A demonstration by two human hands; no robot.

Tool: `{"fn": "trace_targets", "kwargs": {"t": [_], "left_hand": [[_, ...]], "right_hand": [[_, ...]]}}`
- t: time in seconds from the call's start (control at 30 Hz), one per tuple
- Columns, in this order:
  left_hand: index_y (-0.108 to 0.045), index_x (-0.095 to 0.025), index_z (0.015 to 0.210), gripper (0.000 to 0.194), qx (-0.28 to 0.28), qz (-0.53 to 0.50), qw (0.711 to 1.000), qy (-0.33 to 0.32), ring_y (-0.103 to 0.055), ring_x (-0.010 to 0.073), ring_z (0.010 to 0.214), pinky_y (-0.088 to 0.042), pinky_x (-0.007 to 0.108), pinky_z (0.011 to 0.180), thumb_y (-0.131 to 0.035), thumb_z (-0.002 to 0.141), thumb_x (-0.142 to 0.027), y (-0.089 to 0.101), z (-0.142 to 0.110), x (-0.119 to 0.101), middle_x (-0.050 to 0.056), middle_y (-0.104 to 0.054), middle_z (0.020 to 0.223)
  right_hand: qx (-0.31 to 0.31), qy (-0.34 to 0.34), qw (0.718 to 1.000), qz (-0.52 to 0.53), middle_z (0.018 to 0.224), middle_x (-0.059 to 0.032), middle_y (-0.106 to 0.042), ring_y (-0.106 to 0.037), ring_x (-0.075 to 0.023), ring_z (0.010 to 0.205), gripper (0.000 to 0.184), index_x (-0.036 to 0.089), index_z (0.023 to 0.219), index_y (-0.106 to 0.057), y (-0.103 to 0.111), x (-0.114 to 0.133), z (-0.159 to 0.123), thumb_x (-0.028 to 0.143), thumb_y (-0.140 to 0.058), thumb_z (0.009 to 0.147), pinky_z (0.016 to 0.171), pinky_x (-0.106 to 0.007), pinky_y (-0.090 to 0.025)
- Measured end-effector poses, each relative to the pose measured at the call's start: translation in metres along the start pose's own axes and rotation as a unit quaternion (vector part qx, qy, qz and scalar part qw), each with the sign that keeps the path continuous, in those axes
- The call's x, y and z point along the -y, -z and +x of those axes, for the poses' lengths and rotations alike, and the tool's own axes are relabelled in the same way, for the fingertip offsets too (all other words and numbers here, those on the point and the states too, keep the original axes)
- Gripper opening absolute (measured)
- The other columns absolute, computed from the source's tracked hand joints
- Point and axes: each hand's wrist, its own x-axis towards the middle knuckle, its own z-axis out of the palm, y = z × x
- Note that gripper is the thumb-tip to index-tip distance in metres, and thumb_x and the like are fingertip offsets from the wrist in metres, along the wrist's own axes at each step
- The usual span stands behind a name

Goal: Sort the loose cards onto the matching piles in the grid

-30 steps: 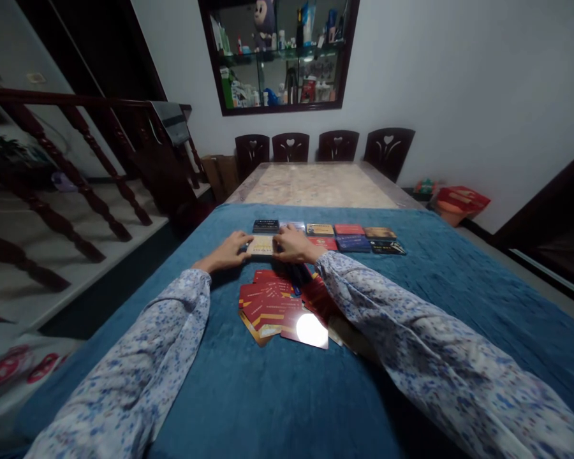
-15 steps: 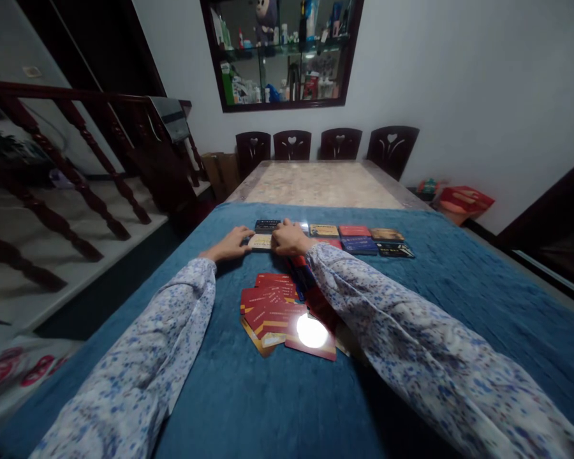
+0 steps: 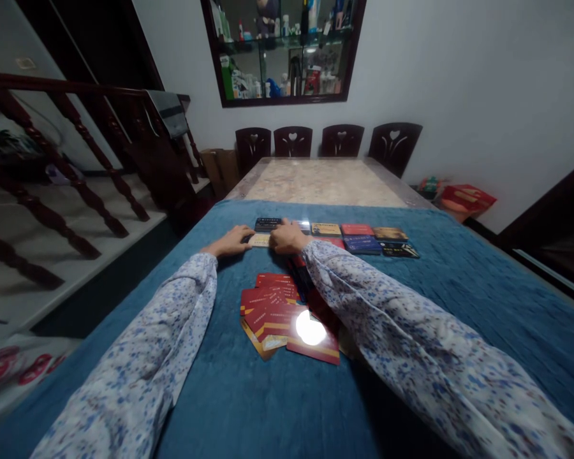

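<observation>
On the blue fabric cloth [image 3: 220, 395], glossy red rectangular cards [image 3: 263, 299] lie in a loose fan. Beyond, the left hand [image 3: 233, 241] and right hand [image 3: 288, 238] are at opposite ends of a cream rectangular card stack [image 3: 259, 240]; whether they grip it, I cannot tell. Behind it lies a black card stack [image 3: 267, 223].

We are in a home, apparently its dining area, since four dark chairs [image 3: 282, 143] with heart cut-outs stand beyond the far end of a long marbled table [image 3: 316, 182]. To the left we see a turned wooden railing [image 3: 76, 88], and ahead, a glass-shelved cabinet [image 3: 287, 101] crowded with household bottles [image 3: 286, 27].
</observation>
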Motion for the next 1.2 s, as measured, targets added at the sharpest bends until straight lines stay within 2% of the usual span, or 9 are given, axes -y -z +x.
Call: {"fn": "trace_targets", "kwargs": {"t": [0.17,0.37,0.73,0.97,1.2], "left_hand": [[-0.066,-0.018,0.131,0.053,-0.006,-0.008,1.000,-0.006,-0.057,0.0304,0.124,-0.044,0.042,0.111,-0.064,0.079,-0.030,0.0010,-0.0001,0.0012,0.013,-0.063,0.134],[-0.068,-0.017,0.128,0.052,-0.004,-0.015,1.000,-0.023,-0.060,0.0298,0.120,-0.046,0.041,0.110,-0.065,0.078,-0.031,0.0038,-0.0009,0.0000,0.012,-0.067,0.130],[-0.066,-0.019,0.133,0.054,-0.011,0.003,1.000,0.007,-0.058,0.0313,0.122,-0.045,0.045,0.110,-0.060,0.081,-0.032,-0.0004,-0.0026,-0.0031,0.013,-0.064,0.137],[-0.062,-0.020,0.137,0.055,-0.008,0.026,0.999,0.019,-0.056,0.0308,0.125,-0.045,0.043,0.110,-0.058,0.084,-0.031,-0.0031,-0.0034,-0.0048,0.012,-0.061,0.139],[-0.061,-0.023,0.136,0.052,-0.023,0.036,0.998,0.037,-0.055,0.0297,0.123,-0.046,0.044,0.107,-0.059,0.085,-0.032,-0.0034,-0.0095,-0.0077,0.011,-0.062,0.134]], "right_hand": [[0.003,-0.005,1.000,0.000,0.131,-0.0189,-0.069,-0.050,-0.0378,0.129,0.039,0.015,0.121,-0.075,-0.0010,0.0011,0.0009,0.029,-0.056,0.090,0.101,-0.047,-0.044],[0.005,-0.001,1.000,-0.006,0.135,-0.0195,-0.068,-0.051,-0.0384,0.130,0.039,0.015,0.123,-0.074,0.0001,0.0023,0.0016,0.027,-0.056,0.091,0.103,-0.051,-0.044],[0.005,0.004,1.000,-0.006,0.134,-0.0186,-0.068,-0.052,-0.0368,0.129,0.033,0.016,0.117,-0.075,0.0008,0.0023,0.0004,0.024,-0.052,0.095,0.104,-0.050,-0.044],[-0.006,0.014,1.000,-0.008,0.129,-0.0209,-0.069,-0.054,-0.0376,0.127,0.029,0.015,0.112,-0.077,-0.0012,0.0010,0.0018,0.023,-0.055,0.094,0.101,-0.051,-0.048],[-0.030,0.028,0.999,-0.024,0.123,-0.0216,-0.071,-0.055,-0.0354,0.124,0.031,0.010,0.109,-0.075,-0.0023,-0.0005,-0.0016,0.025,-0.051,0.098,0.097,-0.043,-0.046]]}}
